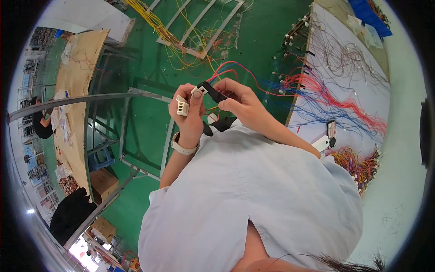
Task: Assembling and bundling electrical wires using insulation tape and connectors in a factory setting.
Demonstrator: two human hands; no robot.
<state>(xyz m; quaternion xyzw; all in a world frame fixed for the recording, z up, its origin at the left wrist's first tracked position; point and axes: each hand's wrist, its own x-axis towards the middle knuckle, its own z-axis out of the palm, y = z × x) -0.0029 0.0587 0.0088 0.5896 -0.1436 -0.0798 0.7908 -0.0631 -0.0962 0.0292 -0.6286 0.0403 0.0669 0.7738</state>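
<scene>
My left hand (190,113), with a pale watch at the wrist, is closed around a cream plastic connector (182,107) with slots in its face. A second white connector piece (199,89) sits under its thumb. Red and blue wires (229,64) run up and away from beside this piece. A black strip (214,93), which looks like tape, stretches from the connector to my right hand (242,103). The right thumb and fingers pinch its end. Whether the strip is wrapped around the wires is partly hidden by the fingers.
On the right, a white table (299,119) bears bundles of red, blue and multicoloured wires. A metal frame (145,93) stands at left, before a wooden bench (81,59). Yellow wires (158,27) hang on a rack ahead. A person (41,120) is at the far left.
</scene>
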